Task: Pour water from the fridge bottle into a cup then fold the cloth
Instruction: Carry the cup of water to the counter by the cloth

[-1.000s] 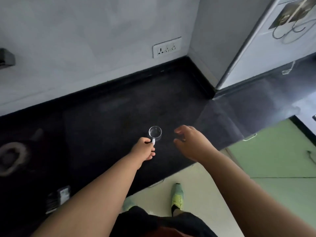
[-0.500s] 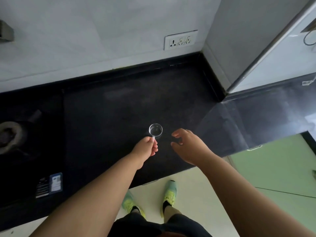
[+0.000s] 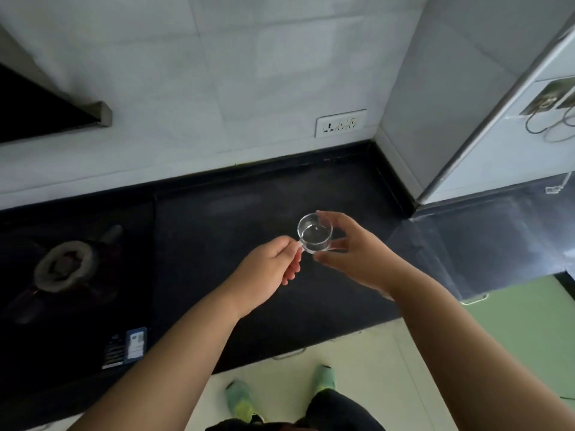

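A clear glass cup, moments ago resting on the black countertop, is now lifted above it: left hand pinching its handle, right hand newly cradling the bowl. Bottle and cloth remain unseen; pouring seems yet to come.

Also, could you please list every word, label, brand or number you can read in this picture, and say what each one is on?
No text here can be read.
Blue and white sticker on the black glass gas hob: printed lines, too small and blurred to read.
White wall socket plate: only pin holes and switches, no lettering visible.
Small clear glass cup, held by both hands: no markings visible.
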`<action>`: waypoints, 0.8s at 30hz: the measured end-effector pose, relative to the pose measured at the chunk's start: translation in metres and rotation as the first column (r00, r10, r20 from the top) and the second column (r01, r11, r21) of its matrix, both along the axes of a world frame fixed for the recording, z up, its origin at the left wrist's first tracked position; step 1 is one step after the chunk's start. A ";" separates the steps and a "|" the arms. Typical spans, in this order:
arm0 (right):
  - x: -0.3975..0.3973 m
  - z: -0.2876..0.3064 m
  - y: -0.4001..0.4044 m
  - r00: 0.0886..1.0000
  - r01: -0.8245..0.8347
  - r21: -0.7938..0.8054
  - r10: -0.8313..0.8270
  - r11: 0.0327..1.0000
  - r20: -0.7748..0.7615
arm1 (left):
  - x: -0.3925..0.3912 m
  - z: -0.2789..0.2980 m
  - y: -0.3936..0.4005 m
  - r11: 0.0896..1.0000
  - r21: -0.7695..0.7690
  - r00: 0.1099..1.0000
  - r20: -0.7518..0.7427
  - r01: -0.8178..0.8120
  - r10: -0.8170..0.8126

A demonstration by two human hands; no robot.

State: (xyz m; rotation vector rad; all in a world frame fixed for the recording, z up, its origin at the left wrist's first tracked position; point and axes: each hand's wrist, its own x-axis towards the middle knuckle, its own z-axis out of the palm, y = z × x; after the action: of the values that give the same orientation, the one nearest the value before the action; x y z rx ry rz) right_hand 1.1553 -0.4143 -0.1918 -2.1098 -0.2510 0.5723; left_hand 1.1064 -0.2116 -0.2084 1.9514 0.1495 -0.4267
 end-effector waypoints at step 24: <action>-0.076 0.088 0.106 0.759 -0.650 0.259 0.631 0.714 0.164 | -0.199 0.107 0.008 0.686 0.089 0.679 0.273 -0.723 0.681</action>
State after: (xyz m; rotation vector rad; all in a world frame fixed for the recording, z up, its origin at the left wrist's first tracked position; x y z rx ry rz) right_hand 1.0792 -0.3085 -0.1041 -1.7038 -1.0789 0.8068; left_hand 0.9076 -0.2041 -0.1018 1.9305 0.8044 0.3403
